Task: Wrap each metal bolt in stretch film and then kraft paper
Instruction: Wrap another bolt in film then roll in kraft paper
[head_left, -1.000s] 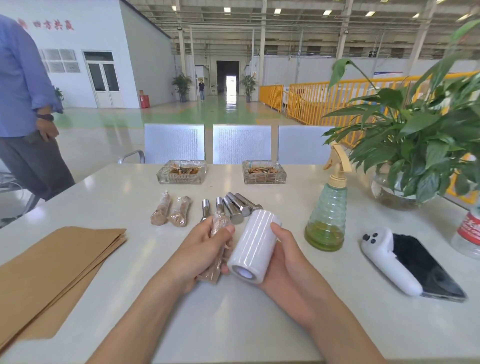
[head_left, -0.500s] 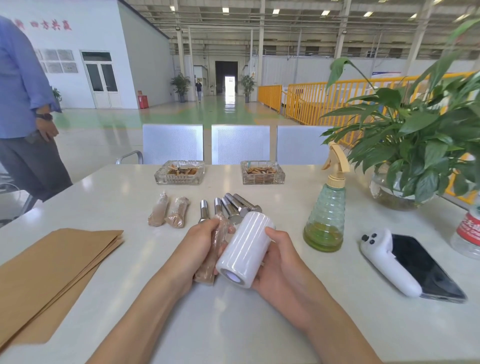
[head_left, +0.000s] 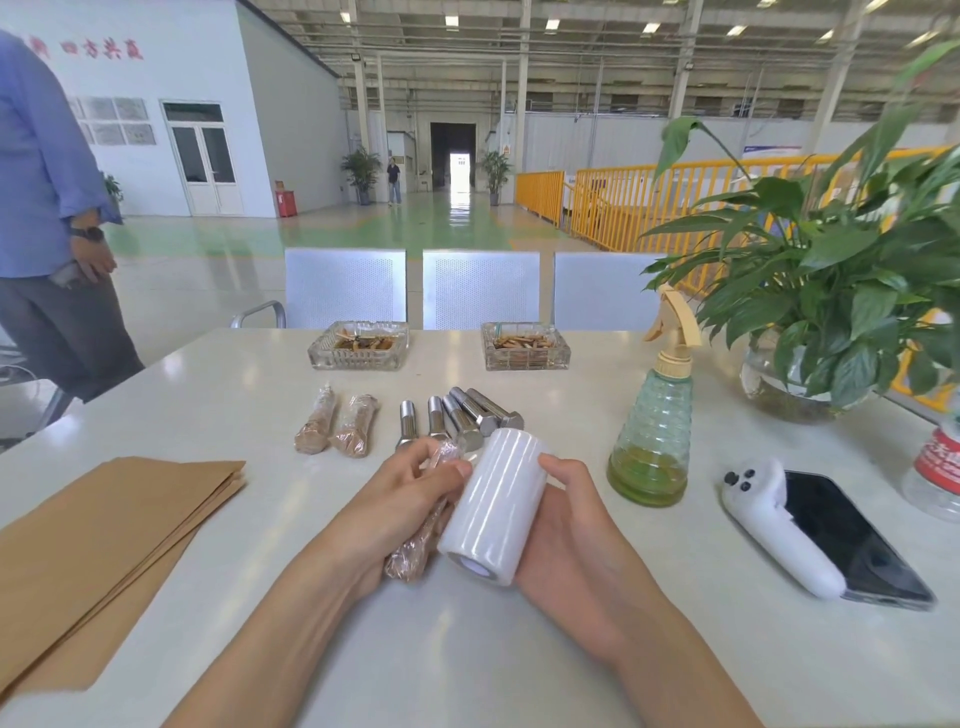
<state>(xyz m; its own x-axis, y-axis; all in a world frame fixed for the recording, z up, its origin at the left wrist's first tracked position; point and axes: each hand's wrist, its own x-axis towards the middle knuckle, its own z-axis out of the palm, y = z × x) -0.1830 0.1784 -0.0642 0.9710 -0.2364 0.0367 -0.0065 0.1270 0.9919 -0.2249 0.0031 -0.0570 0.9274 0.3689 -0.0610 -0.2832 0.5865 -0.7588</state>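
Near the spray bottle (head_left: 655, 441), our left hand (head_left: 395, 512) grips the film-covered bolt (head_left: 421, 540), our right hand (head_left: 566, 525) cups the stretch film roll (head_left: 493, 506), bare bolts (head_left: 460, 415) just beyond, kraft paper (head_left: 104, 530) far left, unreadable red wall characters.

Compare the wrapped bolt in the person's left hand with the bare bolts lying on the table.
The wrapped bolt is brownish under crinkled film; the bare bolts are shiny metal. The wrapped bolt is gripped by the left hand; the bare bolts lie untouched on the table. Both look similarly long.
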